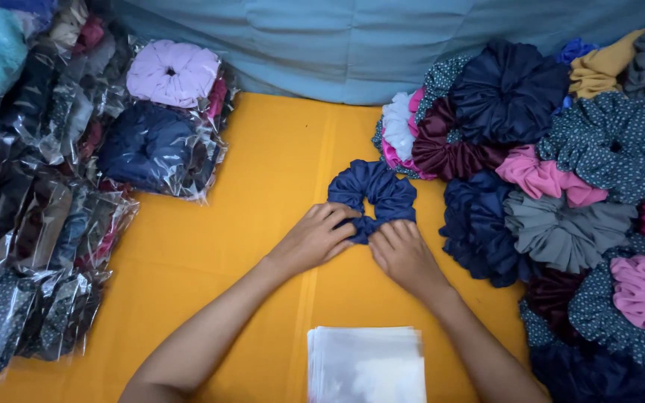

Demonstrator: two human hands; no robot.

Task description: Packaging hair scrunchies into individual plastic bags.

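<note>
Head view: left hand [315, 237] and right hand [403, 254] pinching near edge of navy scrunchie [372, 195], fingers closed on fabric, flat on yellow cloth [263, 172]. Loose scrunchie pile [561, 194] right, bagged scrunchies [61, 186] left, clear bag stack [366, 364] below.

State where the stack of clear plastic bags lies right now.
In the head view, the stack of clear plastic bags lies at the bottom centre of the yellow cloth, between the person's forearms, below the navy scrunchie.

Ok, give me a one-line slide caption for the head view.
Both hands, left hand and right hand, press a navy scrunchie on an orange cloth, between bagged scrunchies and a loose pile.
</note>
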